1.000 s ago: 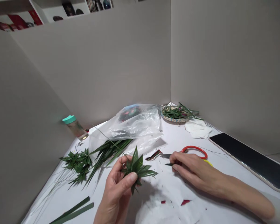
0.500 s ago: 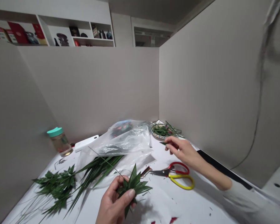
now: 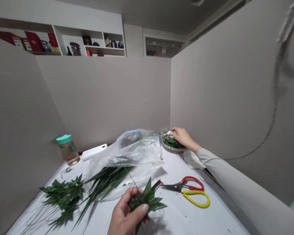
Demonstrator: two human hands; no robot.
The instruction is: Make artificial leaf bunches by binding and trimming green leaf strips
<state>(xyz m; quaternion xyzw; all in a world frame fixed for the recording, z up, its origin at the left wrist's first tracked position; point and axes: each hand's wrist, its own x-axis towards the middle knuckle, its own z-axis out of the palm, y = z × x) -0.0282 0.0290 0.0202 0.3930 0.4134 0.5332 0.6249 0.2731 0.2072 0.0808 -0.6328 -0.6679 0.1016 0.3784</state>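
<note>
My left hand [image 3: 130, 210] pinches a small star-shaped bunch of pointed green leaves [image 3: 150, 197] between thumb and fingers, low in the middle of the view. Far off at the back right, my right hand [image 3: 183, 136] reaches over a round basket [image 3: 172, 149] filled with green clippings [image 3: 171, 141]. Its visible fingers are stretched out and apart, with the tips partly hidden at the clippings. Between the two hands lie scissors [image 3: 180, 187] with one red and one yellow handle, their blades pointing toward the leaf bunch.
On the left lie leafy sprigs [image 3: 66, 195] on thin stems. Long blades of grass-like leaves [image 3: 105, 181] stick out of a clear plastic bag [image 3: 137, 153]. A jar with a teal lid [image 3: 68, 149] and a white device [image 3: 94, 152] stand behind. Grey partitions [image 3: 107, 91] enclose the table.
My right hand has moved from above the scissors back to the basket; the small green piece it held is no longer visible. My left hand still holds the leaf bunch. The view has tilted up slightly.
</note>
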